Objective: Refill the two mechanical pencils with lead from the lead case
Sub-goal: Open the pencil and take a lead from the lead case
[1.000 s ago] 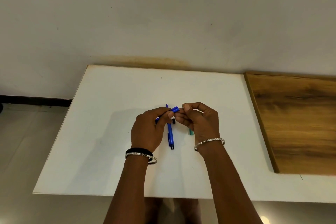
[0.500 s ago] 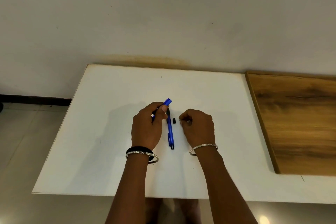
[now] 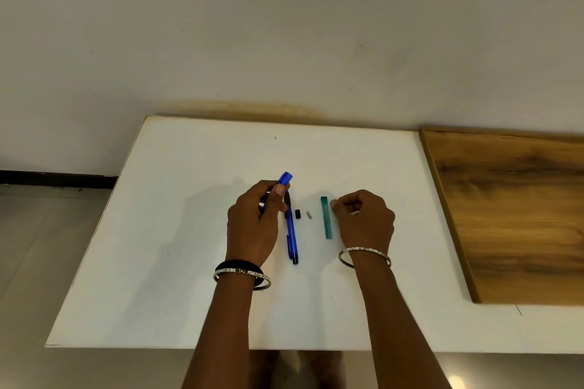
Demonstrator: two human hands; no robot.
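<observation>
Head view. Both forearms reach in from the near edge over the white tabletop (image 3: 177, 230).

Left hand (image 3: 252, 224): raised slightly, back of hand toward the camera, fingers (image 3: 279, 190) curled around a blue mechanical pencil (image 3: 286, 179). The pencil is tilted, its upper end sticking out past the thumb. A silver bangle and black band (image 3: 241, 271) sit on this wrist.

Right hand (image 3: 366, 221): low over the tabletop, knuckles up, fingers folded in toward the palm. Its fingertips are just beside the far end of the teal lead case (image 3: 325, 219). Cannot tell whether they touch it or pinch anything.

On the tabletop between the hands, left to right:
- second blue pencil (image 3: 291, 232), lying flat, running near to far
- small black cap (image 3: 297, 214)
- small grey piece (image 3: 309, 215)
- lead case, lying flat, parallel to the pencil

A wooden panel (image 3: 521, 215) adjoins the tabletop on the right.
</observation>
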